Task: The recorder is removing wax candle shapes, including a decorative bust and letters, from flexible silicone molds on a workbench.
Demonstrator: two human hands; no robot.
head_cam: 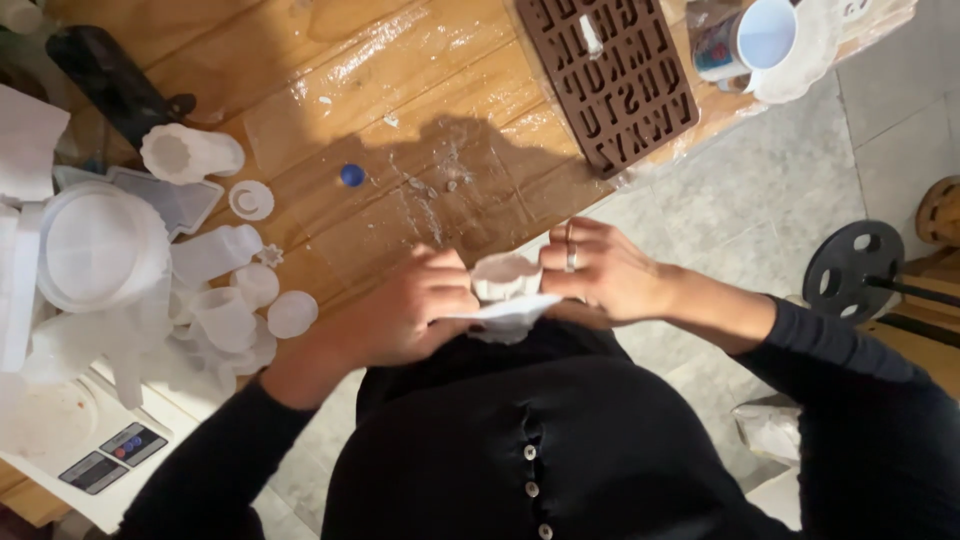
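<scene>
Both hands grip 1 small white translucent silicone mould [505, 277] off the wooden table's [330, 80] near edge: left hand [415, 310] and right hand [600, 275] pinch it over a white tissue [512, 318]. Step looks like flexing or wiping; next needs even squeeze.

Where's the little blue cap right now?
In the head view the blue cap lies on the wooden table, left of centre, beyond the left hand and right of the white ring mould.

Two hands [420, 310], one brown letter mould [610, 75], one mug [750, 40].
</scene>
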